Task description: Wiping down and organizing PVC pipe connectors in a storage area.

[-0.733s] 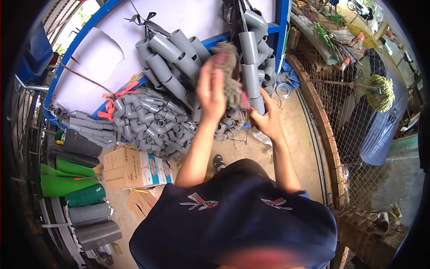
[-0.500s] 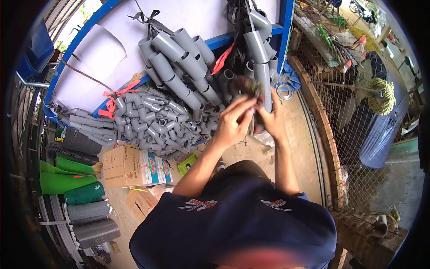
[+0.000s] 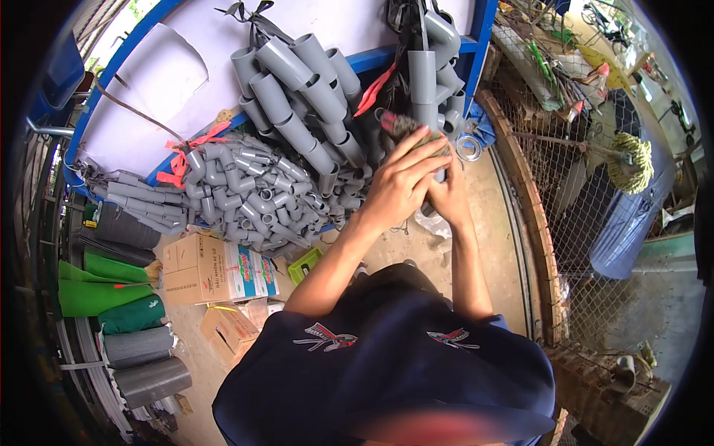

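My left hand [image 3: 401, 182] is wrapped over a dirty grey-brown rag [image 3: 396, 123] with pink patches, pressed around a hanging string of grey pipe couplings [image 3: 422, 78]. My right hand [image 3: 448, 195] is closed on the lower part of that string, just right of and behind my left hand, its fingers mostly hidden. Grey elbows [image 3: 443, 37] hang higher on the string. To the left hangs another bunch of grey couplings [image 3: 291, 95], above a dense pile of small grey elbow fittings [image 3: 256, 208].
A blue-framed white board [image 3: 163, 59] backs the fittings. Cardboard boxes [image 3: 190, 271], a green crate [image 3: 301, 262] and mesh rolls [image 3: 152, 383] sit lower left. A wire fence [image 3: 587, 305] with a wooden edge [image 3: 543, 267] runs along the right, with clutter behind it.
My left hand has moved right and closed over the rag on the pipe string, partly covering my right hand's fingers. The rag moved from left of the string onto it.
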`<state>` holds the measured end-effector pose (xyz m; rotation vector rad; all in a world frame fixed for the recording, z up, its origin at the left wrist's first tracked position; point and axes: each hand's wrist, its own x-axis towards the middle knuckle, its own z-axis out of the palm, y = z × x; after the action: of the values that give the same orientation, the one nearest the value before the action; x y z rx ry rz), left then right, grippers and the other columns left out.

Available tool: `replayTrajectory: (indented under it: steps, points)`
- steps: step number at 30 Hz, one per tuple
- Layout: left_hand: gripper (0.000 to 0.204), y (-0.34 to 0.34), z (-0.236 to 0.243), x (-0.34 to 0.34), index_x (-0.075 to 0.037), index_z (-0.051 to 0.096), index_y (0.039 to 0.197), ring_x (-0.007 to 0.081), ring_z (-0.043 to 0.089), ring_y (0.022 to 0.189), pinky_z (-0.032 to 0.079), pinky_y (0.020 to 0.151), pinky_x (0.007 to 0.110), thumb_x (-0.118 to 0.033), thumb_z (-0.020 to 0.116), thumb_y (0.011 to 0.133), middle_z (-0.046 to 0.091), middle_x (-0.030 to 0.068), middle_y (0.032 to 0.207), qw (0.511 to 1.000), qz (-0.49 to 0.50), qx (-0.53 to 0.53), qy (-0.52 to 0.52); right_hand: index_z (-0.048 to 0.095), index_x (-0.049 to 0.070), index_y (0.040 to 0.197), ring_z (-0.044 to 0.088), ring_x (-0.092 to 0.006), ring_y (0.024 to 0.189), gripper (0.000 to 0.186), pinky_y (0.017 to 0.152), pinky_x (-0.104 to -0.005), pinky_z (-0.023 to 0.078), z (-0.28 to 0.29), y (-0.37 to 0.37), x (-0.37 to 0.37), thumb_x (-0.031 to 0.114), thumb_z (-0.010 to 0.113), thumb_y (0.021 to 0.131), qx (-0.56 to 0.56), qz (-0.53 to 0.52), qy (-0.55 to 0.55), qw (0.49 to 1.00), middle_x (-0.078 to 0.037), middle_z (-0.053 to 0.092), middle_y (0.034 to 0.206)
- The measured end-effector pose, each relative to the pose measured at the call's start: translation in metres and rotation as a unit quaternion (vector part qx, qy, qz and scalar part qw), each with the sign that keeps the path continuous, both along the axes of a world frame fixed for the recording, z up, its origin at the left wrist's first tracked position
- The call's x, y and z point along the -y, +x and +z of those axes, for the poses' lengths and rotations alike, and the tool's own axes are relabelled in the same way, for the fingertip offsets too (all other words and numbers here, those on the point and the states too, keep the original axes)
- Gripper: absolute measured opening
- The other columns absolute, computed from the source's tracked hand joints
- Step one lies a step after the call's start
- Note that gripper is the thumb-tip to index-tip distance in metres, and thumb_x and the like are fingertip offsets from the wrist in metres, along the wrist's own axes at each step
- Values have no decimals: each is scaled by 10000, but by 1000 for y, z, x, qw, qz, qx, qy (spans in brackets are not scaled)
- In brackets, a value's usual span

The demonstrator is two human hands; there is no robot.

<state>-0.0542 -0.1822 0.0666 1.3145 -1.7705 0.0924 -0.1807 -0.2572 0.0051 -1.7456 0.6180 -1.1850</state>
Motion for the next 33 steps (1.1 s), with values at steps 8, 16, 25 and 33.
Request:
replayTrajectory:
  steps: [8,16,25,33]
  points:
    - [258,42,29,15,-11,667,1284,199,677,1137,530,989,315,-35,563,1049,642,163,1385,937,17,-300,-178,446,86,1536,654,-151,824,718,722,-307,541,14,-2,-15,75,692,862,-31,18,86,996,-107,675,1061]
    - [455,15,12,24,-50,641,1393,348,522,1407,462,1117,417,-9,670,940,464,235,1566,984,4,-169,-47,425,106,1558,682,-163,860,740,732,-324,563,3,2,-11,129,724,881,-3,-4,22,1000,-161,646,1259]
    - [388,51,0,-32,-24,566,1374,96,610,823,536,744,258,16,573,988,660,77,1146,892,-26,-445,79,353,130,1595,722,-286,1000,761,892,-394,566,9,13,-6,166,730,935,-28,10,56,998,-217,657,1322]
    - [280,74,4,-97,-65,524,1314,168,639,1009,553,880,336,-119,576,1044,639,67,1152,837,-30,-540,-85,619,25,1358,696,-208,1105,384,931,-358,559,51,16,23,170,686,1009,15,-119,-64,991,-146,720,1190]
